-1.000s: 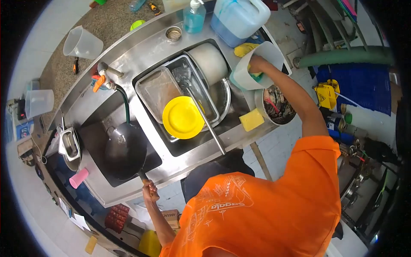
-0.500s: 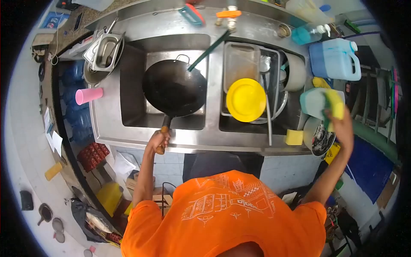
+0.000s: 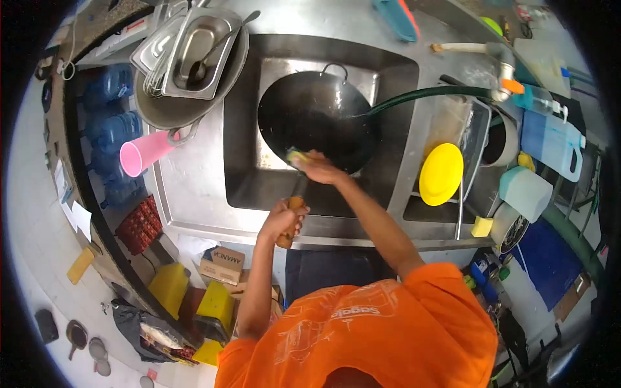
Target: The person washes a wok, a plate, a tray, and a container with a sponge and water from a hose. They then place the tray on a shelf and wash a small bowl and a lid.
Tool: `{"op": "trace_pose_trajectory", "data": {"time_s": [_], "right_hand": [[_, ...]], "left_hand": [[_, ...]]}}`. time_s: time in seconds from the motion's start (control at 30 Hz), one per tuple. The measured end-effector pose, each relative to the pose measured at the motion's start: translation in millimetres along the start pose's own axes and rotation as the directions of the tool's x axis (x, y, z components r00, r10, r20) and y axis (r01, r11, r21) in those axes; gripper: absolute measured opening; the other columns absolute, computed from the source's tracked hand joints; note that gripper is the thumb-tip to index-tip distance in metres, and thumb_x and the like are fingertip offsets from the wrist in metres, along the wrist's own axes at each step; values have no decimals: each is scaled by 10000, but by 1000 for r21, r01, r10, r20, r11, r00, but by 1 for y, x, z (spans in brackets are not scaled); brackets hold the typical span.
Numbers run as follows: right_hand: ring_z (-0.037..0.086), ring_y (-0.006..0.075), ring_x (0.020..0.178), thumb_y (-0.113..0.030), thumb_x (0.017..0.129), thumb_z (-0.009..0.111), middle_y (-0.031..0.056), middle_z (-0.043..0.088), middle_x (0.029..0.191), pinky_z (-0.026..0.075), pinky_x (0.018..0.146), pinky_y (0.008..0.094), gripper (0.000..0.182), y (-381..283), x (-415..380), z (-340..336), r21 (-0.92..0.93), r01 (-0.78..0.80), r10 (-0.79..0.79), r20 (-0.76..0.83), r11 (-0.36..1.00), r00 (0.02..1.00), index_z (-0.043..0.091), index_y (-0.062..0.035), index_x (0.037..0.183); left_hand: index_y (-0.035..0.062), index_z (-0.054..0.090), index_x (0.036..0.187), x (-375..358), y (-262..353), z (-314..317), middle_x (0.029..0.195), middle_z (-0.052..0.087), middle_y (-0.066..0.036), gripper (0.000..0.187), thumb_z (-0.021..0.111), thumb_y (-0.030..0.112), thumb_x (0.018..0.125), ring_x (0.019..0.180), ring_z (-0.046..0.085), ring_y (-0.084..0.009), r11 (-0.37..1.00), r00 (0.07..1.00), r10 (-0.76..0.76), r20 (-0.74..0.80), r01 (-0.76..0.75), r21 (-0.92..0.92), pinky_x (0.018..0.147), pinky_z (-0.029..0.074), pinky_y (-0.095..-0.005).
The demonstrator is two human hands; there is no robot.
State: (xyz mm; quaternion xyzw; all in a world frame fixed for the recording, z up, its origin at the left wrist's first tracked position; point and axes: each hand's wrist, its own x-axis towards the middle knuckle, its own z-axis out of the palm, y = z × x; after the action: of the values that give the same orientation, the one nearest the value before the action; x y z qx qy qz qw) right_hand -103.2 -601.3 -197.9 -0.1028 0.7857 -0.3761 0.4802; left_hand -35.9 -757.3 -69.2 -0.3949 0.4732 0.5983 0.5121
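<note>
- The dark wok sits in a sink basin at the upper centre of the frame, its handle toward the lower centre.
- The left hand has its grip clamped round the wooden handle, fingers wrapped around it.
- The right hand has its grip closed on a sponge, which seems to meet the wok's lower rim near the handle; blur hides the exact contact.
- The wok looks stiff and fairly heavy, hardly fragile; its wet sheen suggests a slippery bowl. The wood should give the surest hold, with the loop on the far rim as a second place.
- The sponge should be light, soft and easily squeezed, best held flat under the fingers.
- Half a second ago the right hand was at the right of the frame, beside the pale tub; now it is over the wok. The left hand still holds the handle.
</note>
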Motion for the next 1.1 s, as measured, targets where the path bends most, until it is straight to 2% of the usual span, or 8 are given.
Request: {"op": "trace_pose_trajectory", "data": {"time_s": [0.17, 0.43, 0.57, 0.63, 0.93, 1.0, 1.07, 1.1], "right_hand": [[397, 367, 1235, -424, 906, 488, 193, 443, 1325, 301, 1026, 485, 610, 146, 30, -31, -511, -461, 209, -475, 726, 855, 342, -145, 1428], [415, 370, 1162, -441, 918, 473, 218, 449, 1266, 314, 973, 481, 658, 86, 32, -26, -403, -246, 228, -92, 882, 969, 313, -55, 1427], [508, 356, 1014, -307, 869, 578, 207, 498, 1162, 373, 876, 491, 631, 138, 116, -79, -93, -602, 354, -734, 793, 580, 344, -21, 1380], [500, 400, 1017, -348, 822, 649, 221, 522, 1141, 352, 878, 530, 732, 125, 200, -60, -141, -165, -87, -951, 976, 295, 333, -35, 1403], [432, 414, 1150, -320, 889, 560, 239, 470, 1206, 300, 1010, 558, 685, 117, 164, -38, -166, 182, -225, -294, 969, 929, 234, -156, 1469], [477, 384, 1111, -259, 846, 617, 227, 534, 1108, 284, 982, 567, 633, 123, 196, -74, -158, -403, 22, -913, 902, 407, 362, -116, 1408], [453, 404, 1128, -308, 867, 595, 230, 517, 1141, 281, 986, 567, 631, 91, 239, -94, 47, -268, 92, -983, 962, 158, 345, -115, 1414], [443, 413, 1104, -296, 883, 562, 239, 478, 1178, 270, 979, 583, 646, 67, 243, -87, 12, -90, 43, -934, 996, 353, 292, -99, 1435]], "left_hand": [[63, 435, 973, 2, 9, -9, 615, 475, -38, 286, 621, -7, 767, 444, 478, -130, 983, 991, -99, 90, 112, -146, 380, 389, -284], [60, 443, 1010, 10, 32, -37, 613, 452, -14, 307, 595, -24, 757, 432, 460, -112, 974, 975, -195, 109, 205, -97, 374, 393, -279], [54, 451, 1032, 20, 41, -37, 596, 460, -18, 308, 590, -10, 763, 438, 467, -110, 964, 963, -264, 57, 261, 60, 380, 399, -276], [52, 450, 1025, 24, 50, -36, 591, 463, -18, 303, 587, -7, 762, 438, 469, -109, 960, 966, -258, 26, 253, 118, 380, 399, -273], [46, 457, 1017, 23, 59, -57, 588, 480, -14, 305, 581, 4, 742, 421, 461, -96, 938, 960, -280, -3, 274, 211, 371, 398, -258], [68, 448, 1019, 32, 51, -58, 587, 502, -25, 318, 599, -20, 754, 422, 457, -103, 915, 946, -324, -4, 315, 253, 376, 384, -266], [58, 452, 1034, 40, 46, -60, 605, 513, -33, 323, 595, -23, 756, 428, 462, -106, 931, 956, -290, -37, 291, 221, 377, 385, -270], [53, 453, 1056, 43, 51, -63, 612, 515, -36, 341, 594, -24, 755, 435, 466, -108, 898, 954, -290, -75, 299, 322, 379, 389, -271]]}}
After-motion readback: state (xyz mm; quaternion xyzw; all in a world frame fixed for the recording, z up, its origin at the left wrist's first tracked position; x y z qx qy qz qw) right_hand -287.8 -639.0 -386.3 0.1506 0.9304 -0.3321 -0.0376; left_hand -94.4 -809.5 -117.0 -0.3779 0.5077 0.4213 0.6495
